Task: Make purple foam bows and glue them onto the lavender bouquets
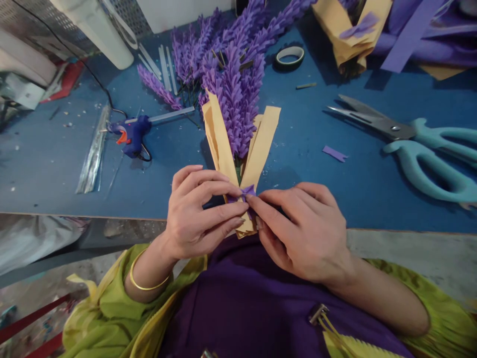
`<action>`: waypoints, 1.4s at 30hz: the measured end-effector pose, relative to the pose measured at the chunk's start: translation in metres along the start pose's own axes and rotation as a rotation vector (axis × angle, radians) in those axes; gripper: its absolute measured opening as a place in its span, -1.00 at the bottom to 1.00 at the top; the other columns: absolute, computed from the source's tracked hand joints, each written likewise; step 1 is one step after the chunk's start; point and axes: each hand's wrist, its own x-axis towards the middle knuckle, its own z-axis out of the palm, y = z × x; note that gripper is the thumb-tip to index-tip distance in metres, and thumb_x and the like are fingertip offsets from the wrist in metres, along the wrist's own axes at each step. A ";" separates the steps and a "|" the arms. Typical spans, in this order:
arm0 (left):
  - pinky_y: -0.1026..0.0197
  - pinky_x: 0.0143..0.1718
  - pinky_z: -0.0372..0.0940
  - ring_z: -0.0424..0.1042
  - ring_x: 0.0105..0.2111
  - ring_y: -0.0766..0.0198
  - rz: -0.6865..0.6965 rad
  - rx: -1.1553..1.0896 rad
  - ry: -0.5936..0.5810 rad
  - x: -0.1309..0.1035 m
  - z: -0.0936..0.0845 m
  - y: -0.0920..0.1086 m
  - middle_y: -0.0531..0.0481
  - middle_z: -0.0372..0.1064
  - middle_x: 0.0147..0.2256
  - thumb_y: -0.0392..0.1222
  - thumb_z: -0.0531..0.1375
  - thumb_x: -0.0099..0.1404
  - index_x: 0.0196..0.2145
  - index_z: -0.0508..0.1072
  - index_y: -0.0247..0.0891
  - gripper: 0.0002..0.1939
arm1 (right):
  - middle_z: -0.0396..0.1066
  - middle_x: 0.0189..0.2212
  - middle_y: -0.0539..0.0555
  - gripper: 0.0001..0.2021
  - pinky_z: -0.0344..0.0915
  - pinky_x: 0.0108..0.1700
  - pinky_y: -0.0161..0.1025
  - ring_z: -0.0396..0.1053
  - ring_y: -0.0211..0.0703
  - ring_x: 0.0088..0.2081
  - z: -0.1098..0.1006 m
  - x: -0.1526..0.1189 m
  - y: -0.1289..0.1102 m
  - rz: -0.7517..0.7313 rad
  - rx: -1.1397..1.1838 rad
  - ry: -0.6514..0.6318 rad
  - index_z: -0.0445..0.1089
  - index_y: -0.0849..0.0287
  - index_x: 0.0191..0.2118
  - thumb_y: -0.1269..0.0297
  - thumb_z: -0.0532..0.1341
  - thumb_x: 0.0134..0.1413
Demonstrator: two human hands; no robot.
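Right in front of me, at the table's front edge, is a bouquet of purple lavender flowers (233, 109) wrapped in tan paper (261, 144). A small purple ribbon bow (248, 191) lies across the narrow lower part of the wrap. My left hand (203, 209) closes around the wrap from the left, its fingertips at the bow. From the right, my right hand (303, 228) pinches the bow's right side between thumb and index finger. The fingers partly hide the bow and the bottom of the wrap.
A blue glue gun (134, 134) with a glue stick lies left, beside a clear plastic sleeve (93, 154). Large teal-handled scissors (406, 136) lie right, near a purple ribbon scrap (334, 153). Further back are a tape roll (289, 58), another tan wrap (346, 37) and purple material (413, 40).
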 end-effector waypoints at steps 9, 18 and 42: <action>-0.10 0.19 0.20 0.55 -0.11 0.10 -0.122 -0.131 0.103 -0.006 0.001 0.000 0.05 0.61 -0.24 -0.11 0.34 0.23 -0.10 0.50 -0.11 -0.73 | 0.55 -0.19 0.16 -0.73 0.20 -0.12 -0.06 0.42 -0.10 -0.30 -0.002 0.002 0.000 0.003 -0.009 -0.030 0.48 0.28 0.00 0.34 0.13 0.27; -0.12 0.26 0.14 0.54 -0.10 0.11 -0.147 -0.096 0.143 -0.013 0.007 0.001 0.04 0.60 -0.25 -0.09 0.38 0.19 0.24 0.23 -0.11 -0.29 | 0.56 -0.23 0.14 -0.78 0.26 -0.12 -0.10 0.47 -0.13 -0.29 -0.003 -0.001 0.001 0.044 0.063 0.015 0.42 0.28 -0.04 0.47 0.15 0.22; -0.16 0.24 0.14 0.53 -0.10 0.05 -0.168 -0.105 0.142 -0.015 0.010 -0.002 -0.07 0.59 -0.16 0.03 0.34 0.23 0.40 -0.03 -0.12 -0.07 | 0.37 -0.42 0.16 -0.94 0.05 -0.48 -0.15 0.29 -0.05 -0.47 -0.026 -0.009 0.092 0.476 -0.355 -0.039 0.38 0.12 -0.38 0.33 0.27 0.08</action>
